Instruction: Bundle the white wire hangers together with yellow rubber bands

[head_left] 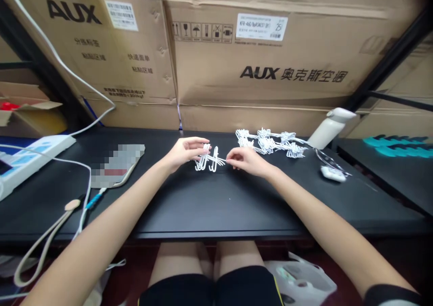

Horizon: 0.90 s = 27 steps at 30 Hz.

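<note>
Near the middle of the black table [216, 211], several white hooks [204, 159] are bunched together, off the tabletop. My left hand [187, 152] has its fingers wrapped round the hooks from the left. My right hand [245, 160] pinches the thin white ends that stick out to the right of the hooks. Behind and to the right of my right hand, several bundles of similar white pieces [267, 143] lie in two rows on the table.
A white bottle [326, 132], a white case [333, 173] and a thin cable are at the right. A phone [117, 166], a strap [40, 247] and a power strip [34, 159] are at the left. Large cardboard boxes [209, 80] stand along the back.
</note>
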Each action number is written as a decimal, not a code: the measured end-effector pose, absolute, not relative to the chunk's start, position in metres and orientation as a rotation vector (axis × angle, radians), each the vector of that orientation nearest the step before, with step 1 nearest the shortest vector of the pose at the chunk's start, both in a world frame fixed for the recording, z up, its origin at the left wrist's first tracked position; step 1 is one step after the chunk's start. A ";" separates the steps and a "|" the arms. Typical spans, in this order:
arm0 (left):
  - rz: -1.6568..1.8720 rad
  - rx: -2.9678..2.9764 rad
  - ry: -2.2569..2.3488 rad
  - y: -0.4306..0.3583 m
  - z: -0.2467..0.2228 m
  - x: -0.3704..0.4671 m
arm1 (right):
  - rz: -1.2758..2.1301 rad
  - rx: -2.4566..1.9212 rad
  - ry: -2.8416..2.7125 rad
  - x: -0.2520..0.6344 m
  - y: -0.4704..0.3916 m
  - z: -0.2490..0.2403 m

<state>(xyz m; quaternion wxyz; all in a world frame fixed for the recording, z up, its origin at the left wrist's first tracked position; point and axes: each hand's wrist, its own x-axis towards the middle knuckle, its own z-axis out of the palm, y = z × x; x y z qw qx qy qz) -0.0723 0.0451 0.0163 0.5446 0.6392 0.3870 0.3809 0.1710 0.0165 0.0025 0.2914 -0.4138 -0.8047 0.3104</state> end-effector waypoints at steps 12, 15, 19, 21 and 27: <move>0.931 1.509 0.923 0.040 0.012 -0.061 | 1.051 -1.087 -1.949 0.162 0.015 -0.001; 0.915 1.511 0.940 0.040 0.012 -0.061 | 1.129 -1.065 -1.941 0.161 0.014 -0.002; 0.892 1.527 0.956 0.040 0.011 -0.061 | 1.140 -1.047 -1.946 0.158 0.013 -0.002; 0.899 1.534 0.960 0.040 0.010 -0.060 | 1.133 -1.042 -1.934 0.157 0.012 -0.002; 0.886 1.564 0.975 0.039 0.009 -0.059 | 1.142 -1.011 -1.916 0.156 0.011 -0.003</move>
